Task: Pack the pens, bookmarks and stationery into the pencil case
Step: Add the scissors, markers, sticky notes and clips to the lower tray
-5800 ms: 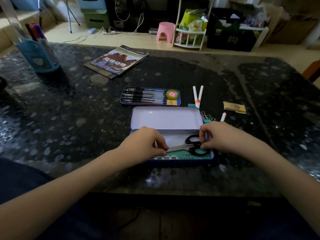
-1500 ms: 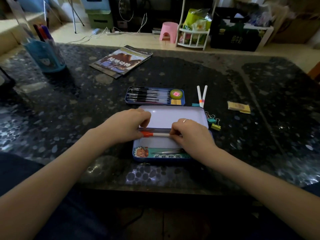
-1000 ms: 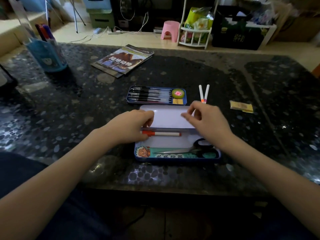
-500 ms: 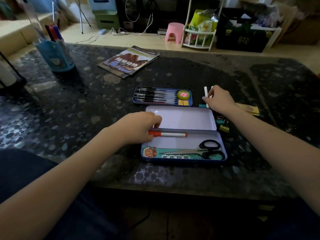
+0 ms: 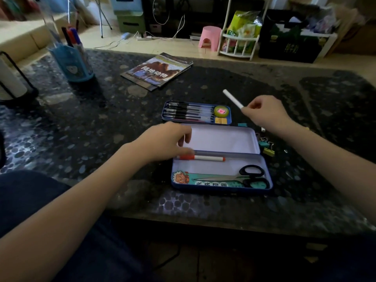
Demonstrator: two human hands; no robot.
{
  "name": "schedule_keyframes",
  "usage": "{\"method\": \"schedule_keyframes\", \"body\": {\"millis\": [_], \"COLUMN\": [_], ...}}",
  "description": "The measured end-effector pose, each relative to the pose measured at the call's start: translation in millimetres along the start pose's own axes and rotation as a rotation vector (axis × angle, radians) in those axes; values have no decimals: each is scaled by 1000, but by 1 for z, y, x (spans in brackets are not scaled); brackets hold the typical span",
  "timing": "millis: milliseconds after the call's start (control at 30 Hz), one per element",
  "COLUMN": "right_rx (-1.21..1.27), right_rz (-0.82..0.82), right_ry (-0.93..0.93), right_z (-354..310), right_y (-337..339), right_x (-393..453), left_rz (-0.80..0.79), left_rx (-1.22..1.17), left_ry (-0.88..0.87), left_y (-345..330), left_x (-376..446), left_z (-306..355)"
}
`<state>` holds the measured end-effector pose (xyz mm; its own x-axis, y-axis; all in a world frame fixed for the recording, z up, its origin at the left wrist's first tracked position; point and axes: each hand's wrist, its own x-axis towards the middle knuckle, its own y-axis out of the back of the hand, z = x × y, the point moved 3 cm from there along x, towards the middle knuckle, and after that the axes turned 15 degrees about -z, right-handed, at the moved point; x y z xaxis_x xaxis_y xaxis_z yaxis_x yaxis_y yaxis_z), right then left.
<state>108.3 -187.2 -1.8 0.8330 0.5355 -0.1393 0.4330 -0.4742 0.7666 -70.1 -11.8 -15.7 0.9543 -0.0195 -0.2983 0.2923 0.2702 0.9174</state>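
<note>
Lying open, the pencil case [image 5: 221,180] holds black-handled scissors [image 5: 251,176].

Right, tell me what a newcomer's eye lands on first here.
The open blue tin pencil case at the table's near edge, holding black-handled scissors and a red-capped white pen. The right hand lifts a white pen above it; the left hand touches the red-capped pen.

An open pencil case [image 5: 221,176] is placed on the table [image 5: 101,123], with scissors [image 5: 244,177] and a marker [image 5: 203,158] inside. A pen tray [image 5: 195,112] is set behind it, binder clips [image 5: 266,146] to its right.
</note>
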Motion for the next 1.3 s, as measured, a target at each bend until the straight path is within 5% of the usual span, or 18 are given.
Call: {"method": "schedule_keyframes", "body": {"millis": [100,300,467,567,667,833,933,1100,1300], "right_rx": [185,284,557,697,792,893,651,67,-165], "right_rz": [-228,-509,-606,-578,-586,-501,-536,-512,-355], "right_ry": [24,84,78,83,97,139,198,337,487], "right_z": [-13,-18,-18,-19,-18,-11,-4,1,-1], "right_y": [-8,-30,-41,-43,-43,-31,-31,-48,-63], "right_x": [-39,-85,-95,-96,-97,-82,-75,-79,-85], "left_rz": [184,181,-137,-245,-88,91,22,-37,-49], "left_rx": [-368,-1019,-1157,-1097,-1011,-287,66,224,312], "left_ry": [-39,-81,-99,-134,-150,-79,-20,-35,-32], "left_y": [11,5,-4,-24,-28,5,9,5,-1], "left_x": [-3,-3,-2,-1,-2,-10,-14,-9,-5], "left_z": [7,23,38,55,58,32,21,15,13]}}
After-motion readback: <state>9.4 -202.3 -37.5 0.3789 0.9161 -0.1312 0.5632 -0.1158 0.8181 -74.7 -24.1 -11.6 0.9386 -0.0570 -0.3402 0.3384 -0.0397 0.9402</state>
